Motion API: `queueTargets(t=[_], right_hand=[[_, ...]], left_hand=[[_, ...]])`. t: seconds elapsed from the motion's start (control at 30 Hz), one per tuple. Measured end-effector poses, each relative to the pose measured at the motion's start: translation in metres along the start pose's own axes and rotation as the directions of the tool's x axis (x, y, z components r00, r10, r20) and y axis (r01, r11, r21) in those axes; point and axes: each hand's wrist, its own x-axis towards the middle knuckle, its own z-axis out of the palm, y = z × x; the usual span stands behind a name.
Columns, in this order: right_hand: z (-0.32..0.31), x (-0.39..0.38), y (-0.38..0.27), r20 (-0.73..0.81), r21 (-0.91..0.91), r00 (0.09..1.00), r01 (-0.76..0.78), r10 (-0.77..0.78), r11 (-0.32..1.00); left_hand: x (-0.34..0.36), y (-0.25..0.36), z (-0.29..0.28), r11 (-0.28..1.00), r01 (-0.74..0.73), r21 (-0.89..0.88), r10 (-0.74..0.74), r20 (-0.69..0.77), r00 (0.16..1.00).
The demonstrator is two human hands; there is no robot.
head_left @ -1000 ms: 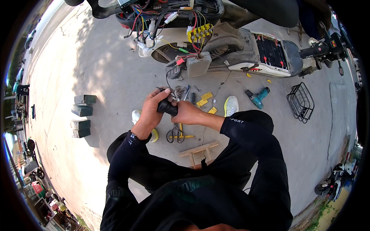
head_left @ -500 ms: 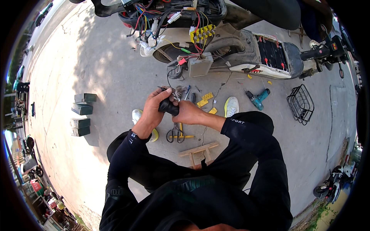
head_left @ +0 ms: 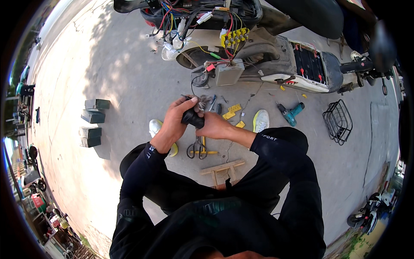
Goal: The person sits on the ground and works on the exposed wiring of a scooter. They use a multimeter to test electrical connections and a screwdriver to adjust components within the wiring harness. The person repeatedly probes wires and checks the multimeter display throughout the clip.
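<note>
Between my two hands is a short black cylindrical part (head_left: 192,118), its exact kind not clear. My left hand (head_left: 174,116) closes round its upper left side, the thumb pointing up to a thin dark cable (head_left: 192,88) that runs toward the scooter. Closed against the part's right side is my right hand (head_left: 217,128), its fingertips mostly hidden. Just beyond my fingers lie small grey pieces and a blue-handled tool (head_left: 212,101). Below my hands, scissors (head_left: 197,149) with dark handles rest over a yellow T-shaped tool (head_left: 209,152) on the ground.
An opened electric scooter (head_left: 254,58) stands ahead, with loose wiring, a yellow terminal block (head_left: 235,38) and a grey box (head_left: 229,72). A teal drill (head_left: 290,114) and black wire basket (head_left: 337,122) lie right. Several dark battery blocks (head_left: 93,115) sit left. A wooden stool (head_left: 222,167) is between my legs.
The view has shifted slightly, so the scooter and the things on the ground appear a little displaced. Both hands keep nearly the same hold on the black part.
</note>
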Motion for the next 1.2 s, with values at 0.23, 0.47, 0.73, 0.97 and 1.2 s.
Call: queueTargets(t=[0.23, 0.47, 0.73, 0.97, 1.2], right_hand=[[0.0067, 0.0052, 0.0088, -0.012, 0.011, 1.0, 0.025, -0.025, 1.0], [0.0016, -0.0008, 0.0016, 0.011, 0.081, 1.0, -0.009, 0.008, 0.997], [0.0062, 0.0027, 0.0095, 0.012, 0.054, 0.999, 0.029, -0.03, 0.998], [0.0039, -0.0005, 0.0071, 0.047, 0.048, 0.999, -0.021, 0.019, 0.999], [0.0023, -0.003, 0.0006, 0.009, 0.06, 1.0, 0.012, -0.013, 0.998]], left_hand=[[-0.0009, 0.0002, -0.0007, 1.0, 0.019, -0.024, -0.019, -0.011, 1.0], [-0.0024, 0.0017, -0.002, 1.0, 0.014, -0.024, -0.014, 0.016, 1.0], [-0.0017, -0.0005, -0.0047, 1.0, 0.02, 0.002, -0.02, 0.029, 0.999], [-0.0045, 0.0003, -0.0006, 1.0, 0.018, -0.003, -0.018, 0.03, 0.999], [-0.0041, -0.0006, -0.0002, 1.0, -0.01, -0.021, 0.01, 0.016, 1.0]])
